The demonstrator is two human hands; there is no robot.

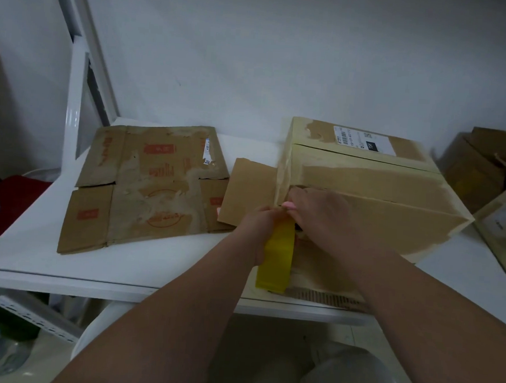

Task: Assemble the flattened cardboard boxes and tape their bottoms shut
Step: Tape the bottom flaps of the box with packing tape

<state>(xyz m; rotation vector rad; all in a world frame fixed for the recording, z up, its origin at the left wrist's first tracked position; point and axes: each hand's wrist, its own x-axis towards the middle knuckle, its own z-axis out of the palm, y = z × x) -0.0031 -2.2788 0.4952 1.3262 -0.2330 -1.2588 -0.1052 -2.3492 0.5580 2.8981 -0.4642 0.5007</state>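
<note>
Boxes number two on the white surface (152,269) by a white wall (254,58): one flattened box (145,184) left, one assembled box (373,187) right, where the left hand (260,224) grips one yellow tape roll (276,258) in its fingers and the right hand (318,216) touches the edge, hold unclear.

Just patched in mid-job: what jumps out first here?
The bright yellow tape roll, near the front edge of the white table, gripped by the left hand against the big assembled brown cardboard box, where the right hand rests. Left of it lies a flattened brown cardboard box with red print, not yet assembled.
</note>
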